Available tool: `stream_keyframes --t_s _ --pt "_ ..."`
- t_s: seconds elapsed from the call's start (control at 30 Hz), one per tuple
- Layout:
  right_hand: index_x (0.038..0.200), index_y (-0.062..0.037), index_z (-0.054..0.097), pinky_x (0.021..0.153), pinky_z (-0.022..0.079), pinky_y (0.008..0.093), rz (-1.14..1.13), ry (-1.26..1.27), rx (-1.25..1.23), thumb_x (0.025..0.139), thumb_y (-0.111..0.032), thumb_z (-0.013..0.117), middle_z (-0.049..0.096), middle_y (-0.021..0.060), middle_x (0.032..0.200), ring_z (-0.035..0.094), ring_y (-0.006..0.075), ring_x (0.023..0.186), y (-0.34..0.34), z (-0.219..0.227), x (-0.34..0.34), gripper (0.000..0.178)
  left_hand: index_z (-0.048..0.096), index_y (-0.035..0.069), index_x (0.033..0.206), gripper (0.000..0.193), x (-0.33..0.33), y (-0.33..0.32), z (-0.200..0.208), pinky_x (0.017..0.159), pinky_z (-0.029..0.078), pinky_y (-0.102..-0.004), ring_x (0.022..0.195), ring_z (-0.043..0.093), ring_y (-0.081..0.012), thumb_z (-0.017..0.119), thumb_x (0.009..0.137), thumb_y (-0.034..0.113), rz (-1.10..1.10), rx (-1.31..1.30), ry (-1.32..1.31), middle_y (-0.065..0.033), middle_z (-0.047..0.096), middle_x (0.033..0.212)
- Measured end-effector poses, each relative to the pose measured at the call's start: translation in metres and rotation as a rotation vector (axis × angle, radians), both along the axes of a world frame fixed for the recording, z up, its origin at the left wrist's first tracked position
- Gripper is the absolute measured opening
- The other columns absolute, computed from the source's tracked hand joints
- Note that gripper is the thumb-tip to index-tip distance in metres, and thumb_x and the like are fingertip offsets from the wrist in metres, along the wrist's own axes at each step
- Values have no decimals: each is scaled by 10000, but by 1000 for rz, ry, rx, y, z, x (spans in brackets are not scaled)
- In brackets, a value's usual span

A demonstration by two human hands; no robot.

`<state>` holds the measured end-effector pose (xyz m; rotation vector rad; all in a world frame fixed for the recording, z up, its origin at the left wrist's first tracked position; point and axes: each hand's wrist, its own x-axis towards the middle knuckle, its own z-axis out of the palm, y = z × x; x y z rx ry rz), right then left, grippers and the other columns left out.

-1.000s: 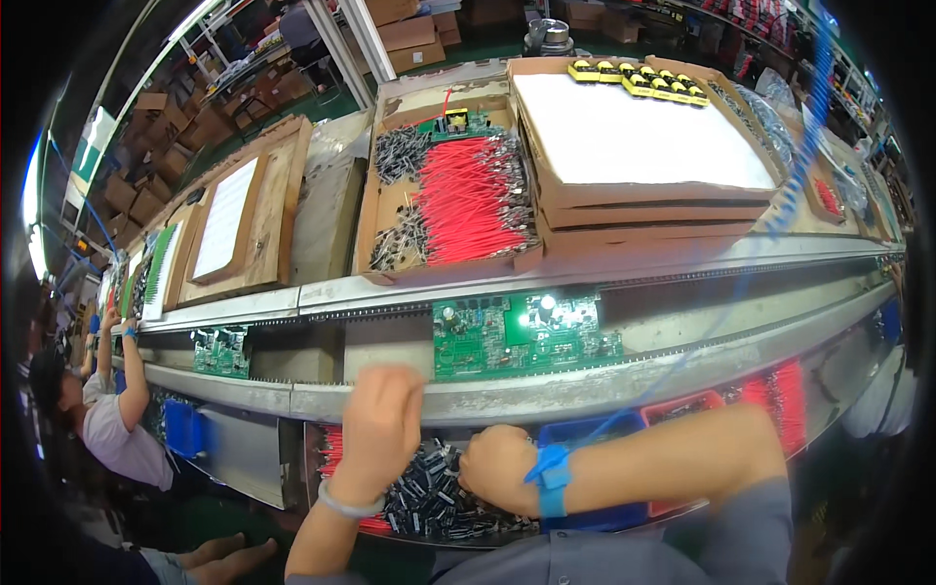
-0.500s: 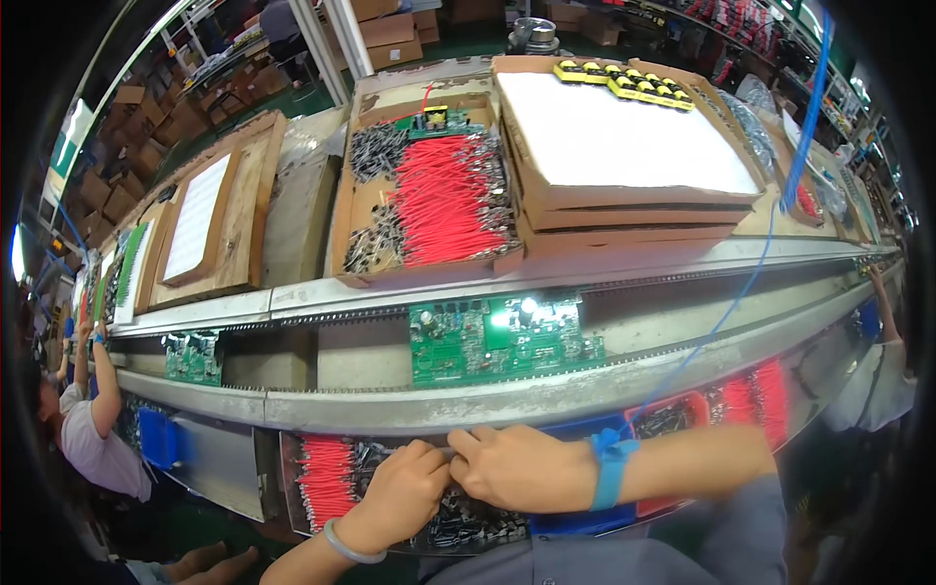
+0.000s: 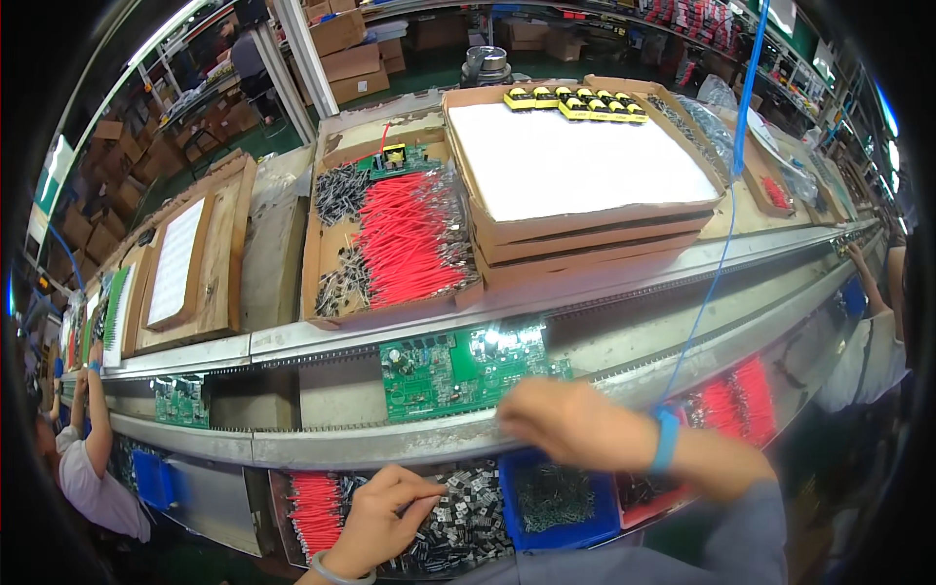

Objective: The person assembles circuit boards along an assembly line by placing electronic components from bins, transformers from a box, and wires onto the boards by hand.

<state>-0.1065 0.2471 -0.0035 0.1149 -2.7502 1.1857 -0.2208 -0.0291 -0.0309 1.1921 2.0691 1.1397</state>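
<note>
In the head view, the left hand (image 3: pixel 383 519) is hanging over a heap of small, glossy black parts (image 3: pixel 472 502) at lower centre, its fingertips bunching, though whether around a part I cannot tell. The blurred right hand (image 3: pixel 575 421) is curling beside the flat green circuit board (image 3: pixel 439 372) near the centre, its grip unreadable, while a smooth blue plastic bin (image 3: pixel 573 537) is holding wiry pieces (image 3: pixel 556 495) below.

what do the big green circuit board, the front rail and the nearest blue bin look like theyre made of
Circuit board: probably rigid laminate, its green surface glossy under bright glare.
Front rail: seemingly metal, dull grey with worn-looking patches and a joint line.
Blue bin: likely plastic, smooth and evenly coloured; exact type unclear.
</note>
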Motion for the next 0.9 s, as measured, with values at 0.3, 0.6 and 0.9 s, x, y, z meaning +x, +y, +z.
stream_keyframes --t_s 0.3,0.6,0.9 --pt "977 -54 725 696 559 403 -158 138 188 849 -142 774 656 128 854 670 328 817 38 -23 1 163 668 -75 1039 113 2 1 -9 699 578 -256 795 700 -166 693 938 -32 255 81 -1195 -126 711 942" --pt "824 -90 649 639 531 405 -131 324 365 794 -111 773 600 76 777 633 290 733 38 -31 -7 130 639 -106 1194 270 8 8 -15 747 603 -288 853 718 -172 700 958 11 138 -180 -811 -134 685 994" --pt "839 -93 626 660 517 387 -47 298 515 804 -133 724 589 64 789 621 260 736 38 -27 -9 111 708 -67 1077 143 7 7 -8 881 592 -296 987 709 -189 704 940 -27 198 -153 -1080 -114 672 1092"
